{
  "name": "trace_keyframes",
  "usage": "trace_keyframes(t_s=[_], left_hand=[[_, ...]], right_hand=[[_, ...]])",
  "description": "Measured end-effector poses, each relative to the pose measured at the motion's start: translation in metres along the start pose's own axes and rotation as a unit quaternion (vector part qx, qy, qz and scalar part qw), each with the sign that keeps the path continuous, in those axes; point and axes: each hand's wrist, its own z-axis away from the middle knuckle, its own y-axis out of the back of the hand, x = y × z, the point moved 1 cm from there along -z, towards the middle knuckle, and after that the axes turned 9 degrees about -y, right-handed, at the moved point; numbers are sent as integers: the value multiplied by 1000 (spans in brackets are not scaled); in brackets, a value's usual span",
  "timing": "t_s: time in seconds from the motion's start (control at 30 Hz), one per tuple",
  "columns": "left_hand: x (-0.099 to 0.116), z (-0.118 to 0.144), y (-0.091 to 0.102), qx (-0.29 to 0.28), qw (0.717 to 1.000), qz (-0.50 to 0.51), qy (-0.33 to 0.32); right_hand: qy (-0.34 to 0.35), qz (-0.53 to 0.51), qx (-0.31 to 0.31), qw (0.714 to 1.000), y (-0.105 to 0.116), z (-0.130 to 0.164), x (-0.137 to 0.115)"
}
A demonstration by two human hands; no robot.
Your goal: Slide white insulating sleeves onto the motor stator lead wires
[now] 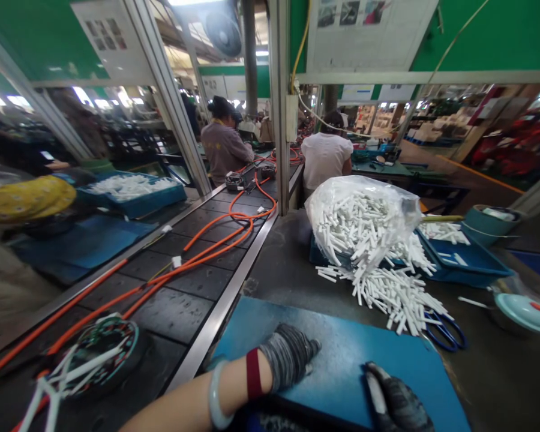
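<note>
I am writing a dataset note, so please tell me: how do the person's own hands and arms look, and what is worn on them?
Both hands wear knitted work gloves in mottled grey and black. The left hand glove ends in a dark red cuff band, and a pale blue-green bangle circles that wrist. The forearm is bare, no sleeve. The right hand glove looks darker, only partly in view.
</note>
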Motion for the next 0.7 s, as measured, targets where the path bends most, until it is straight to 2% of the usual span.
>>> trace_keyframes(t_s=[0.17, 0.33, 0.43, 0.57, 0.7], left_hand=[[4, 0, -1, -20, 1000, -13, -4], [6, -2, -11, -7, 999, -29, -17], [7, -3, -14, -10, 999, -25, -24], [11, -2, -16, -1, 1000, -28, -11], [14, -2, -17, 23, 999, -22, -6]], right_hand=[[-33, -8, -4, 999, -4, 2, -1], [-45, -8, 1, 999, -4, 0, -5], [-18, 1, 7, 1000, -1, -5, -5], [62, 18, 21, 998, 5, -15, -3], [61, 18, 31, 997, 5, -18, -2]])
